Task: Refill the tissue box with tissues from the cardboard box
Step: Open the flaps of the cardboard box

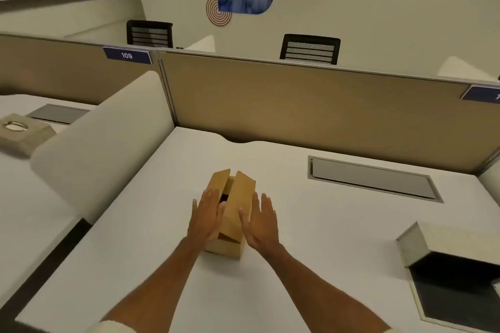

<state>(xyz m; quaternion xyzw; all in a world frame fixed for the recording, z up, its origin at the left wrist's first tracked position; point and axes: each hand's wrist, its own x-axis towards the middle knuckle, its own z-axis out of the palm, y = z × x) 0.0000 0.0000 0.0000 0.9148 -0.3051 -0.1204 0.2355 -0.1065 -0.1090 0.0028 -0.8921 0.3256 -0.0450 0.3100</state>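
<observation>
A small brown cardboard box [238, 197] stands in the middle of the white desk [311, 265], its top flaps partly raised with a dark gap between them. My left hand [207, 217] lies flat against the left flap and side, fingers spread. My right hand [261, 224] is flat beside the right side, fingers apart, touching or almost touching it. Neither hand grips anything. At the right edge lies an opened grey tissue box [422, 244] with a dark inside, its lid part lying open. No tissues can be seen.
A tan partition [311, 105] closes the back of the desk, and a white rounded divider [108, 149] closes the left. A grey cable hatch [373, 178] is set in the desk. Another tissue box [24, 132] sits on the neighbouring desk. Two black chairs stand beyond.
</observation>
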